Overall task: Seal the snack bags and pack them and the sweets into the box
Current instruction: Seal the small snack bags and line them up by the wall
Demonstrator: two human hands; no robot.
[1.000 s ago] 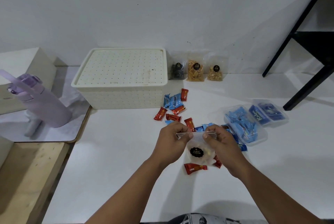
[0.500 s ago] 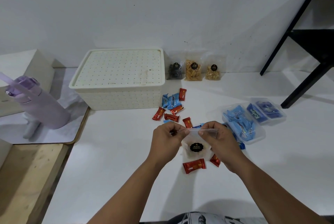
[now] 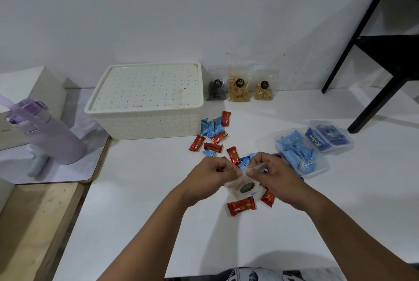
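Both hands hold one clear snack bag (image 3: 242, 186) with a dark oval label above the white table. My left hand (image 3: 215, 173) pinches the top strip at its left end. My right hand (image 3: 273, 170) pinches the strip further right. The bag hangs tilted and looks blurred. Three more snack bags (image 3: 239, 88) lean against the wall. Red and blue wrapped sweets (image 3: 213, 133) lie scattered between the cream dotted box (image 3: 147, 101), whose lid is on, and my hands. One red sweet (image 3: 241, 206) lies just below the bag.
Two clear plastic tubs (image 3: 317, 149) with blue packets sit to the right. A lilac water bottle (image 3: 45, 133) stands on a mat at the left. A black table's legs (image 3: 374, 76) stand at the far right. A wooden board (image 3: 34, 224) borders the table's left edge.
The bag has tipped from upright to tilted. My hands have drawn slightly closer together along its top strip, and the label now faces more downward.
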